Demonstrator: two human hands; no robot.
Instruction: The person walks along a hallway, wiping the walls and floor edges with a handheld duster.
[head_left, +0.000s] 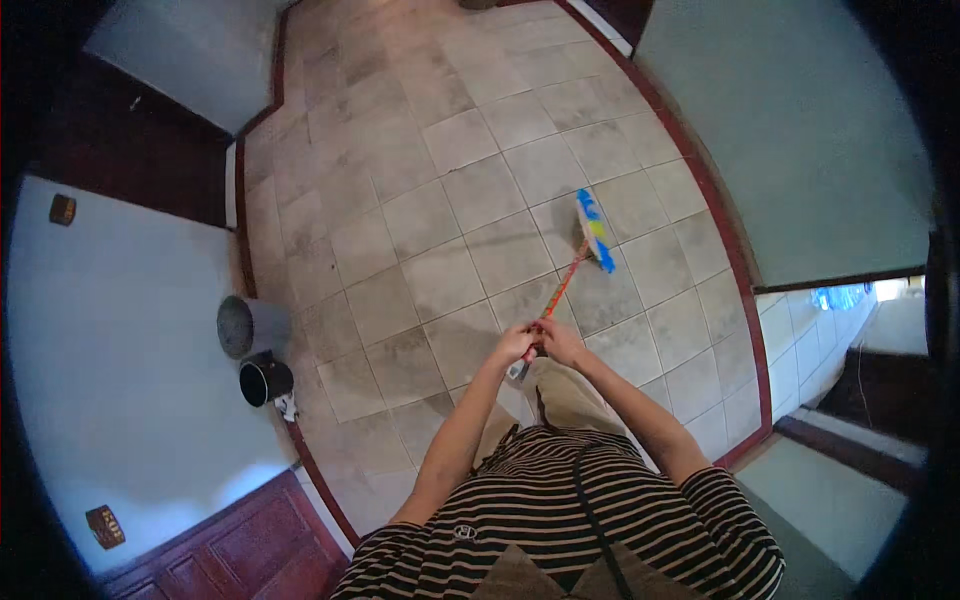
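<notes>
Both hands are wrapped around the handle of a push broom in front of my waist. My left hand (517, 343) grips it close to the upper end, and my right hand (559, 341) holds it right beside the left. From there the orange-red patterned broom handle (564, 286) slopes away, ahead and to the right. At its far end is the broom head (596, 229), with blue and yellow bristles, at the tiled floor (480, 259). My fingers hide part of the handle.
Along the left wall stand a grey bin (255, 326) and a smaller black container (266, 381), with a crumpled white item (286, 406) by it. A dark red baseboard (716, 195) edges the floor. A red panelled door (232, 544) is at lower left, an opening with steps (862, 442) at right.
</notes>
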